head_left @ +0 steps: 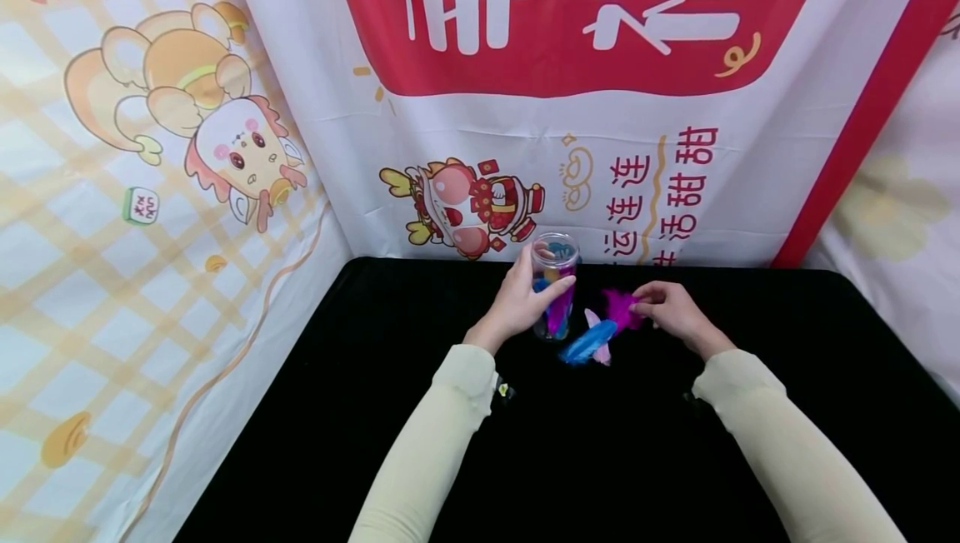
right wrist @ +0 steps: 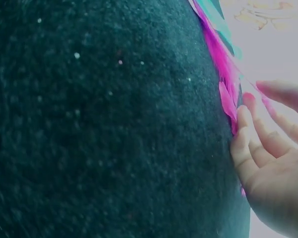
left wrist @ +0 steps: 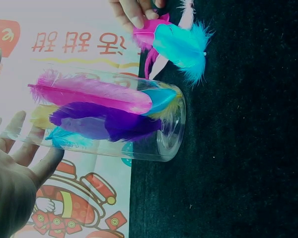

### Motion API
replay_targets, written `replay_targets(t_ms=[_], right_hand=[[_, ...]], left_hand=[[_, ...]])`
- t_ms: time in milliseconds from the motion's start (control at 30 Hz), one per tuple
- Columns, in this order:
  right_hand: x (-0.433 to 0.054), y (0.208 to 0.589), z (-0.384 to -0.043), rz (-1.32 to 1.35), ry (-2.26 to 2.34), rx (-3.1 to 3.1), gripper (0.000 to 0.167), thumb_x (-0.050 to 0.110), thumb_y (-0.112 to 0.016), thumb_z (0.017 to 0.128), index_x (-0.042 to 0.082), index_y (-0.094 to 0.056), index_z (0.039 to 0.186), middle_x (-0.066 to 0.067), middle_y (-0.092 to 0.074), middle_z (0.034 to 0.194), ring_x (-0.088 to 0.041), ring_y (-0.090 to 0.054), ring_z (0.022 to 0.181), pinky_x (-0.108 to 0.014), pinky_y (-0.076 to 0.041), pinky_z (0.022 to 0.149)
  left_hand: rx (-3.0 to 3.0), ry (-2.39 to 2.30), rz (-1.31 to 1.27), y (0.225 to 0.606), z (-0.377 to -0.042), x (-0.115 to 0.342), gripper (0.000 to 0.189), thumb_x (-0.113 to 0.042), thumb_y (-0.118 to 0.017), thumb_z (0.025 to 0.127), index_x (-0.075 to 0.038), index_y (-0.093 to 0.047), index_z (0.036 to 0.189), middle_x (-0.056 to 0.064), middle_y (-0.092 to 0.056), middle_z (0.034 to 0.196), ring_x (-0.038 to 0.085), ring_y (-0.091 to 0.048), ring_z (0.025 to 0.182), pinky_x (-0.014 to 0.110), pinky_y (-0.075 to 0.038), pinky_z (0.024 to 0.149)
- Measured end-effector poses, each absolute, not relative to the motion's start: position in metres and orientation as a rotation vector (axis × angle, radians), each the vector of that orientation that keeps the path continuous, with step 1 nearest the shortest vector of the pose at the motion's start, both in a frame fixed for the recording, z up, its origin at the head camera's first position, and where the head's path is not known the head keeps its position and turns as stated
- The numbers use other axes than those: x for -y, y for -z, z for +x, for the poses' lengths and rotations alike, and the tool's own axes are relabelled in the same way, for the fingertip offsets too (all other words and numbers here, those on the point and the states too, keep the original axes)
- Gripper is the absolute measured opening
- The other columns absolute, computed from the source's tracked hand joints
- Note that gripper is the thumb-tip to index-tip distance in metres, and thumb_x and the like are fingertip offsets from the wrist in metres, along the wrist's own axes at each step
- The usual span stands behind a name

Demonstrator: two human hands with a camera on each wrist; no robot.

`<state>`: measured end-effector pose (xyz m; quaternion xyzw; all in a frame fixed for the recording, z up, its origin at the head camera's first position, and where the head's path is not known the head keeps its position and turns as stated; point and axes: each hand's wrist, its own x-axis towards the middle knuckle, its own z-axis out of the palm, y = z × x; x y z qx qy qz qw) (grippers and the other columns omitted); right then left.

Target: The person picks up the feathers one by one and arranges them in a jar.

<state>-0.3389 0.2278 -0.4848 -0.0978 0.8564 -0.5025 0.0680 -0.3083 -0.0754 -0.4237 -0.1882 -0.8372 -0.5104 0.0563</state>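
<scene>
A clear plastic jar (left wrist: 171,134) stands on the table, with pink, purple, blue and yellow feathers inside. My left hand (head_left: 517,297) grips it, thumb across the near side and fingers around the back. To the right of the jar lies a small overlapping pile: a blue feather (head_left: 590,342), a pale pink feather (head_left: 603,353) and magenta feathers (head_left: 619,310). At the right end of this pile my right hand (head_left: 672,310) pinches a magenta feather between thumb and fingertips. In the right wrist view, the magenta feathers (right wrist: 221,54) slant up and away from the fingers.
A black cloth covers the table (head_left: 600,460). Directly behind its far edge hangs a white and red printed curtain (head_left: 600,118), close to the jar. Another patterned curtain (head_left: 150,276) runs along the left side.
</scene>
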Motion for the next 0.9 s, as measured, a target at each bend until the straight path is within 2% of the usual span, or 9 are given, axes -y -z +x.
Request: replay_targets(t_ms=[333, 500, 733, 900], right_hand=[[-0.218, 0.488, -0.338, -0.280, 1.649, -2.454, 0.039, 0.011, -0.071, 0.097, -0.013, -0.054, 0.124, -0.012, -0.075, 0.094, -0.016, -0.072, 0.076, -0.031, -0.057, 0.064], [-0.213, 0.488, -0.335, -0.257, 1.691, -2.407, 0.035, 0.012, -0.070, 0.098, -0.011, -0.057, 0.120, -0.014, -0.076, 0.095, -0.017, -0.071, 0.079, -0.031, -0.059, 0.067], [-0.209, 0.493, -0.335, -0.280, 1.689, -2.390, 0.030, 0.013, -0.071, 0.098, -0.010, -0.062, 0.114, -0.013, -0.077, 0.094, -0.013, -0.070, 0.079, -0.033, -0.060, 0.069], [-0.206, 0.492, -0.336, -0.291, 1.691, -2.395, 0.030, 0.014, -0.071, 0.098, -0.010, -0.063, 0.114, -0.013, -0.077, 0.095, -0.014, -0.070, 0.079, -0.032, -0.059, 0.070]], left_hand=[[2.535, 1.549, -0.576, 0.424, -0.308, 0.075, 0.084, -0.049, -0.069, 0.096, -0.017, -0.025, 0.159, 0.010, -0.044, 0.154, 0.023, -0.051, 0.136, 0.043, -0.041, 0.114], [2.548, 1.550, -0.565, 0.425, -0.307, 0.075, 0.085, -0.052, -0.069, 0.095, -0.018, -0.025, 0.159, 0.008, -0.043, 0.154, 0.022, -0.050, 0.137, 0.042, -0.040, 0.115], [2.549, 1.569, -0.561, 0.426, -0.307, 0.075, 0.082, -0.045, -0.070, 0.097, -0.017, -0.025, 0.159, 0.009, -0.043, 0.155, 0.023, -0.049, 0.138, 0.044, -0.039, 0.116], [2.553, 1.547, -0.552, 0.425, -0.308, 0.075, 0.085, -0.052, -0.069, 0.095, -0.018, -0.025, 0.159, 0.006, -0.045, 0.152, 0.021, -0.050, 0.136, 0.043, -0.041, 0.114]])
